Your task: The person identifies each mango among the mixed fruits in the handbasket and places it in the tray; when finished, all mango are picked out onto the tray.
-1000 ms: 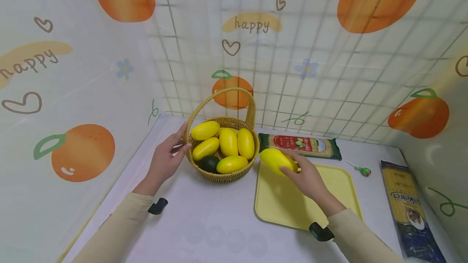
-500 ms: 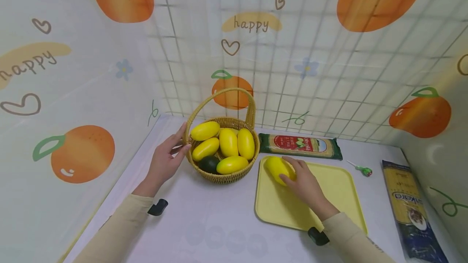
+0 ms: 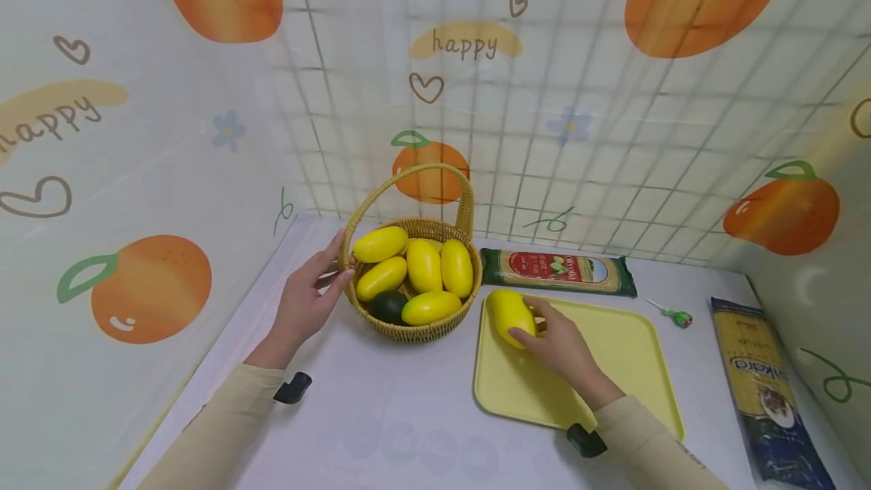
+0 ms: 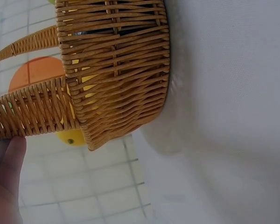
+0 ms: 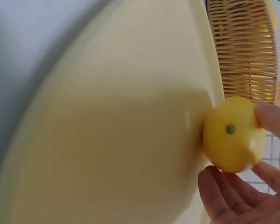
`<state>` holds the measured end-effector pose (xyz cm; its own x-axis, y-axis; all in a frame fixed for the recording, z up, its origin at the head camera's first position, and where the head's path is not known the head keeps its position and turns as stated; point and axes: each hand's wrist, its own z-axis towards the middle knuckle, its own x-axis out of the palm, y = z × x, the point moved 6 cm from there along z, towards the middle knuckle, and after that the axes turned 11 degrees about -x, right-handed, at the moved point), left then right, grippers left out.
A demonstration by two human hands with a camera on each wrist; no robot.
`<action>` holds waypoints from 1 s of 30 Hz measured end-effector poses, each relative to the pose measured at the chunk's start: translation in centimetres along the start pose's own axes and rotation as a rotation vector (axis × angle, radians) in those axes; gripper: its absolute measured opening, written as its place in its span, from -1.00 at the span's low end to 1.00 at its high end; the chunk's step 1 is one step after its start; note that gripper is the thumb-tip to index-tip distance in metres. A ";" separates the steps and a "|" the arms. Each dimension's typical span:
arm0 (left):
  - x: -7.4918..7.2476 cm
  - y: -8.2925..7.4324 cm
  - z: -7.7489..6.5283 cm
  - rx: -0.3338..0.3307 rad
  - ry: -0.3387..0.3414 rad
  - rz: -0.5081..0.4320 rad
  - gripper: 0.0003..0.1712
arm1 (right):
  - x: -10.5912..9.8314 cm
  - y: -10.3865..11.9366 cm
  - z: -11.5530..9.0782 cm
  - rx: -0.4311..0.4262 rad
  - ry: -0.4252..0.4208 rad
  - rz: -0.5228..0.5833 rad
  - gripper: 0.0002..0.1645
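My right hand [image 3: 561,342] holds an oblong yellow fruit [image 3: 509,317] at the far left corner of the yellow tray [image 3: 612,369]. In the right wrist view the thumb lies on one side of the fruit [image 5: 233,135] and fingers curl at the other, close over the tray surface. My left hand [image 3: 309,301] grips the wicker basket [image 3: 415,333] at the base of its handle. Fingertips touch the handle [image 4: 32,109] in the left wrist view. Inside the basket lie several similar yellow fruits [image 3: 425,266] and a dark green one [image 3: 389,307].
A green-ended pasta packet [image 3: 558,272] lies behind the tray. Right of the tray are a green-wrapped lollipop [image 3: 677,317] and a blue and yellow packet [image 3: 762,388]. A printed curtain [image 3: 476,112] hangs over a grid wall at the back.
My right hand has lowered the yellow fruit onto the tray's far left corner, then shifted it slightly left and turned it. The left hand stays at the basket handle.
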<state>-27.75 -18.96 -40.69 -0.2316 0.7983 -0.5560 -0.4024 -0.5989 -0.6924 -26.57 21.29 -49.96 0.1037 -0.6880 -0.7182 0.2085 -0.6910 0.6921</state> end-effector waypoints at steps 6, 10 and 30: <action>0.0 0.1 0.0 0.004 -0.006 0.005 -0.08 | 0.4 -0.1 -0.2 0.028 -0.016 0.024 -0.09; 0.0 0.1 0.0 0.002 -0.006 0.004 -0.08 | 0.4 0.0 -0.3 0.015 -0.025 0.019 -0.08; 0.0 -0.1 0.0 -0.002 0.000 0.016 -0.08 | -0.9 5.0 1.2 -0.301 -0.092 -0.055 -0.29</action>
<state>-27.68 -18.89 -40.68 -0.2379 0.7888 -0.5668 -0.3967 -0.6116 -0.6846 -26.75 18.16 -45.75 -0.0011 -0.6780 -0.7351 0.4911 -0.6407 0.5902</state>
